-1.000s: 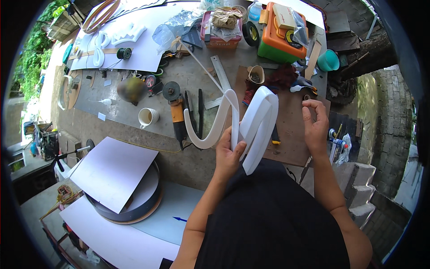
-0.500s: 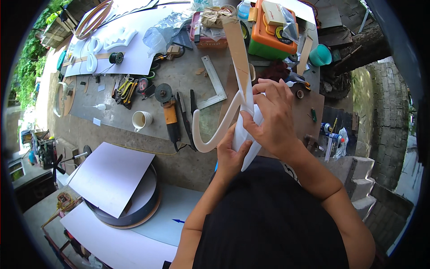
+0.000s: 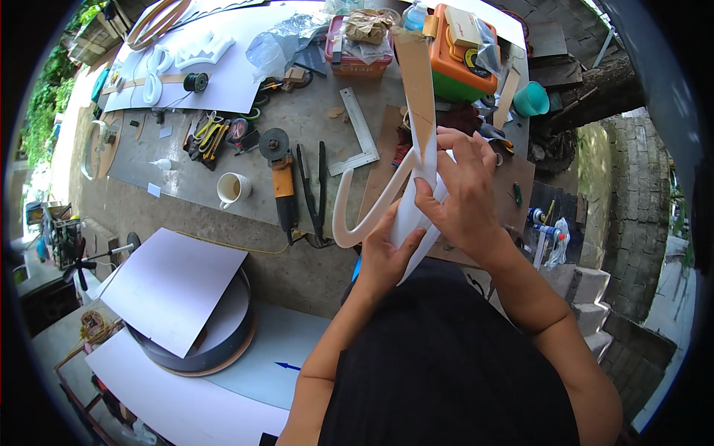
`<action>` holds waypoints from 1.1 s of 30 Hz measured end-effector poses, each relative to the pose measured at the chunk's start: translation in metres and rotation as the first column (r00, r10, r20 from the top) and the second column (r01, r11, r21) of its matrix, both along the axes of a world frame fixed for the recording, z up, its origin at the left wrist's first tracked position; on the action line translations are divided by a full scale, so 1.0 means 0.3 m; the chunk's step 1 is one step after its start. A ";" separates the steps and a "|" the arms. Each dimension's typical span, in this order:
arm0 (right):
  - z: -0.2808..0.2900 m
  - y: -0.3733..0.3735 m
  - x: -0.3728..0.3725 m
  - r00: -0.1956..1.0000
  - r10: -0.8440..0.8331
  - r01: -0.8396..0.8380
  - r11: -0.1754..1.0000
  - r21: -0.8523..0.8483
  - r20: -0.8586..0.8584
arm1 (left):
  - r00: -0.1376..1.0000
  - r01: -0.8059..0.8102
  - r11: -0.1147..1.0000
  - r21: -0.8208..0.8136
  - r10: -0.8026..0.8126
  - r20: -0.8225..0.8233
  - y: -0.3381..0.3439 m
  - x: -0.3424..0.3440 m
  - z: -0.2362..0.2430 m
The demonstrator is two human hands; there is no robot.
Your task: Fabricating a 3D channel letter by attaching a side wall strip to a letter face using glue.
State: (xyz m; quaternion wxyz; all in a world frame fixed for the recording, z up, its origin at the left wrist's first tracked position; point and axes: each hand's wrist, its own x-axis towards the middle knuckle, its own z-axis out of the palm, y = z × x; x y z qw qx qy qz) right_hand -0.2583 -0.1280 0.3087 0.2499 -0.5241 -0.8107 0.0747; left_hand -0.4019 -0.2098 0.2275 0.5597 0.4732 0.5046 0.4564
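A white J-shaped piece with a rounded hook [image 3: 346, 219] is held in front of my body. From it a long flat strip [image 3: 418, 85], brown-faced with white edges, reaches away over the table. My left hand [image 3: 385, 256] is closed round the white lower part [image 3: 407, 221], thumb on top. My right hand [image 3: 467, 204] is closed on the same piece just above, its thumb pressing on the white strip and its other fingers bent over the far side. Those right fingertips are partly hidden behind the piece.
On the grey table [image 3: 297, 111] lie an angle grinder [image 3: 282, 186], a metal square [image 3: 358, 134], a mug [image 3: 233, 190] and yellow-handled tools [image 3: 212, 137]. An orange toolbox [image 3: 455, 63] and a red tub [image 3: 359, 56] stand behind. White sheets [image 3: 175, 279] lie at lower left.
Both hands still hold the white piece, with almost the same grip. The strip and hook have shifted slightly right in view, while the table has shifted a little with the head's movement.
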 end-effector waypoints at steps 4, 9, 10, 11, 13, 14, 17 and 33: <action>0.038 -0.007 0.012 1.000 -0.001 0.001 1.000 -0.011 0.000 | 0.997 -0.043 0.999 -0.015 0.044 0.070 -0.010 0.010 -0.006; 0.090 0.003 0.040 0.993 0.025 -0.029 0.999 -0.033 -0.113 | 0.982 -0.015 0.998 -0.067 0.027 0.186 -0.004 -0.007 -0.029; 0.078 0.010 0.029 0.994 0.055 -0.060 0.997 -0.055 -0.090 | 0.983 -0.002 0.997 -0.073 0.015 0.182 -0.002 -0.009 -0.032; 0.069 0.017 0.025 0.994 0.085 -0.090 0.993 -0.079 -0.068 | 0.983 0.004 0.997 -0.073 0.009 0.185 0.000 -0.008 -0.038; 0.063 0.026 0.034 0.989 0.097 -0.111 0.985 -0.133 -0.108 | 0.981 0.011 0.999 -0.051 -0.001 0.194 -0.003 -0.008 -0.043; 0.061 0.031 0.040 0.983 0.108 -0.135 0.973 -0.185 -0.149 | 0.981 0.011 0.998 -0.054 0.000 0.196 -0.002 -0.011 -0.041; 0.059 0.051 0.067 0.973 0.168 -0.199 0.958 -0.207 -0.159 | 0.988 0.064 0.995 -0.081 -0.051 0.147 0.011 -0.018 -0.009; 0.062 0.079 0.088 0.941 -0.070 -0.140 0.809 -0.571 -0.330 | 0.989 0.092 0.987 -0.130 -0.075 0.130 0.021 -0.038 0.045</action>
